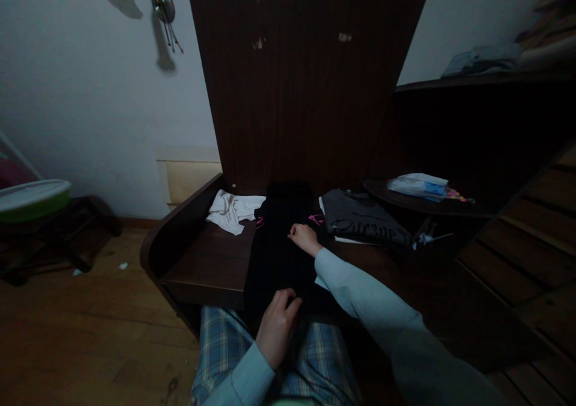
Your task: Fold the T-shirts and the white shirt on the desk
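Observation:
A black garment with pink lettering (279,256) lies lengthwise on the dark wooden bench, its near end over the front edge by my lap. My left hand (278,322) is at that near end, fingers bent and closed on the dark cloth. Farther up, my right hand (305,238) rests on the garment between the pink marks, its fingers curled together at the fabric. The dim light hides how much cloth each hand pinches. To the left is a crumpled white cloth (229,211); to the right, a folded dark grey shirt with black lettering (360,217).
The bench (207,262) has a rounded left side panel and a tall dark back panel (297,94). On the right, a shelf (472,208) holds a blue-white packet (418,185). A green basin (36,199) stands on a low stool at far left.

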Available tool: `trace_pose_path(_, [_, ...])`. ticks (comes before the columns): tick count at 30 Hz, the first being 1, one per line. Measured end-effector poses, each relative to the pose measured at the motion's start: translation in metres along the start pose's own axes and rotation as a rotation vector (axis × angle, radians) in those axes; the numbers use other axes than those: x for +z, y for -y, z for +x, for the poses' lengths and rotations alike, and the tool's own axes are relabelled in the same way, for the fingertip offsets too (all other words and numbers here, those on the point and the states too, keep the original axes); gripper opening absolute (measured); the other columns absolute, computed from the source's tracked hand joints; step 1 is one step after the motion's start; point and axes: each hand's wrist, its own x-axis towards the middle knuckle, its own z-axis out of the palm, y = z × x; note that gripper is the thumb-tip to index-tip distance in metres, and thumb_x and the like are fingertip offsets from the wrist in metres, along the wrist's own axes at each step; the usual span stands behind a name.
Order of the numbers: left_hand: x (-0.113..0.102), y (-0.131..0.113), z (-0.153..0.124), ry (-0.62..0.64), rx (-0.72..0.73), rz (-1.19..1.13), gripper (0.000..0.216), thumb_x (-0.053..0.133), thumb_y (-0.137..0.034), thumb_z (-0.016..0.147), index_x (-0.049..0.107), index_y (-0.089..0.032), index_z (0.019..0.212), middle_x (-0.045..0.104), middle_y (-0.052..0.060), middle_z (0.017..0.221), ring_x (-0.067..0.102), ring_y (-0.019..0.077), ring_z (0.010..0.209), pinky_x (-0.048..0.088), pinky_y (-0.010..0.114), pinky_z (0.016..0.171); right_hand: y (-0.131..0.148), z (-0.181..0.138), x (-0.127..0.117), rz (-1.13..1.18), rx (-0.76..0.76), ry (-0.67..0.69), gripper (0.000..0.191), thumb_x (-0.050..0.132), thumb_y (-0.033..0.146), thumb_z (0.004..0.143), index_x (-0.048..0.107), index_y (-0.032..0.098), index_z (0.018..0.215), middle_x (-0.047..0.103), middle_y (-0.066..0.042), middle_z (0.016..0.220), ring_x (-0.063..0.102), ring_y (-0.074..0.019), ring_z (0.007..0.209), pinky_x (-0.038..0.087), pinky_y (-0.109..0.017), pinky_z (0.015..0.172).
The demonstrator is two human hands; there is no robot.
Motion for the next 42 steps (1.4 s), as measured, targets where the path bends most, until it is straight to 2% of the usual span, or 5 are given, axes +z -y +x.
trace_pose_path(8, [-0.004, -0.004, 0.001, 0.024, -0.006, 0.052, 0.037, 0.039, 0.000, 0.074, 0.053, -0.020, 0.101, 0.052, 0.005, 0.100, 0.049, 0.0169, 0.093, 0.047, 0.031, 0.078, -0.003, 0.007, -0.013, 0.071, 0.143, -0.184, 0.024, 0.044, 0.041, 0.081, 0.051, 0.019, 0.090, 0.063, -0.006, 0.083, 0.058, -0.0166, 0.078, 0.036, -0.023, 0.059])
trace_pose_path(16, [-0.003, -0.004, -0.003, 0.060, -0.006, 0.136, 0.034, 0.041, -0.001, 0.074, 0.052, -0.020, 0.099, 0.053, 0.004, 0.096, 0.051, 0.0156, 0.087, 0.048, 0.028, 0.075, -0.003, 0.024, -0.018, 0.031, 0.047, -0.020, 0.018, 0.051, 0.031, 0.075, 0.058, 0.016, 0.081, 0.064, -0.012, 0.093, 0.059, -0.0243, 0.091, 0.040, -0.028, 0.069])
trace_pose_path(25, [-0.012, -0.006, 0.003, 0.136, 0.034, 0.169, 0.030, 0.046, -0.007, 0.070, 0.049, -0.018, 0.098, 0.045, 0.006, 0.125, 0.047, 0.0197, 0.103, 0.044, 0.035, 0.087, -0.003, 0.035, -0.012, 0.408, 0.050, 0.186, 0.031, 0.029, 0.018, 0.087, 0.057, 0.011, 0.075, 0.067, -0.008, 0.070, 0.061, -0.0105, 0.057, 0.045, -0.020, 0.057])
trace_pose_path(34, [-0.017, -0.004, 0.002, 0.101, 0.061, 0.127, 0.048, 0.051, -0.031, 0.077, 0.039, -0.016, 0.120, 0.055, 0.008, 0.117, 0.051, 0.0225, 0.102, 0.044, 0.037, 0.087, -0.020, 0.022, -0.035, 0.457, -0.086, 0.406, 0.016, 0.049, 0.006, 0.071, 0.062, 0.014, 0.070, 0.066, 0.000, 0.072, 0.061, -0.0102, 0.071, 0.046, -0.020, 0.068])
trace_pose_path(42, [-0.023, 0.001, 0.047, -0.011, 0.014, 0.168, 0.043, 0.038, -0.031, 0.087, 0.035, -0.018, 0.127, 0.055, 0.008, 0.115, 0.051, 0.0182, 0.104, 0.043, 0.034, 0.089, -0.024, 0.018, -0.018, 0.391, -0.184, 0.246, 0.012, 0.051, 0.008, 0.071, 0.061, 0.014, 0.072, 0.065, 0.000, 0.075, 0.060, -0.0098, 0.075, 0.043, -0.019, 0.070])
